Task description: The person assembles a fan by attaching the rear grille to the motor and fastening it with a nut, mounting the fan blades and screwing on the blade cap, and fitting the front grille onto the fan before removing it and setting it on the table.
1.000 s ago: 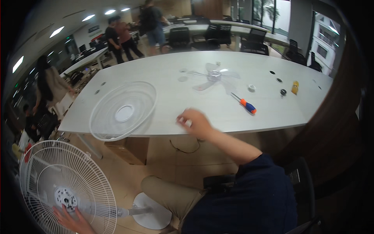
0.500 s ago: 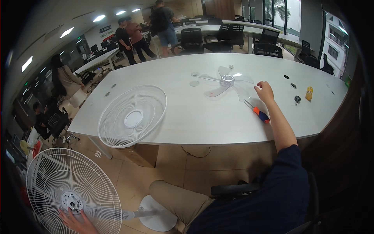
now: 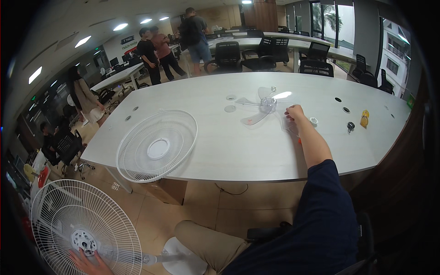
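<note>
At the lower left, my left hand (image 3: 91,264) rests with spread fingers against the motor hub (image 3: 84,243) of a white stand fan, over its rear wire grille (image 3: 59,215). My right hand (image 3: 295,112) reaches across the table, fingers curled closed at the right side of a clear plastic fan blade (image 3: 253,118). Its fingertips seem to pinch a blade edge, though the contact is partly hidden. Beside my right wrist lies a small white round cap (image 3: 313,121). An orange bit of the screwdriver (image 3: 299,140) peeks out by my forearm. The front grille (image 3: 183,156) lies left on the table.
The white table (image 3: 238,156) also bears a small black knob-like part (image 3: 350,127) and a yellow item (image 3: 364,118) on the right. Below stand a cardboard box (image 3: 169,191) and the fan's base (image 3: 183,259). Several people and black chairs (image 3: 228,57) are farther back.
My right hand has moved left to the clear fan blade, and its forearm now covers most of the screwdriver. The white cap has come into sight. My left hand stays on the hub.
</note>
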A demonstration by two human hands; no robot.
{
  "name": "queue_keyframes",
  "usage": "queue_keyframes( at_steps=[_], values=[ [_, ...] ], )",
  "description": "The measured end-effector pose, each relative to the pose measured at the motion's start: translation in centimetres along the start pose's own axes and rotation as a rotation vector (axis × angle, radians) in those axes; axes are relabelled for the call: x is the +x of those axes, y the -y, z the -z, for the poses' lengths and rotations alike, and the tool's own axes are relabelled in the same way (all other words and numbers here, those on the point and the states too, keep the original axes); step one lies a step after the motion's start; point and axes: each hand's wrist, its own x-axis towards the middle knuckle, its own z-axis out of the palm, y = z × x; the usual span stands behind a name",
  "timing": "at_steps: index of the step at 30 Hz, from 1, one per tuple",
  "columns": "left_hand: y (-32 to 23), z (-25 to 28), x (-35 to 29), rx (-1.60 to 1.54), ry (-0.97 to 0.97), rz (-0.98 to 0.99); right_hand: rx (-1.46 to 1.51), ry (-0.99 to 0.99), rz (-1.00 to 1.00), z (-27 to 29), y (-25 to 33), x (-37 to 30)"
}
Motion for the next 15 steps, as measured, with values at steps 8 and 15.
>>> queue_keyframes(
  at_steps=[8,15],
  values=[
    [-0.7,0.2,0.5,-0.056,-0.019,0.031,0.329,-0.144,0.486,4.7,8.5,-9.1],
    [2.4,-0.3,-2.8,-0.073,-0.146,0.076,0.463,0.144,0.836,1.8,15.4,-23.7]
  ],
)
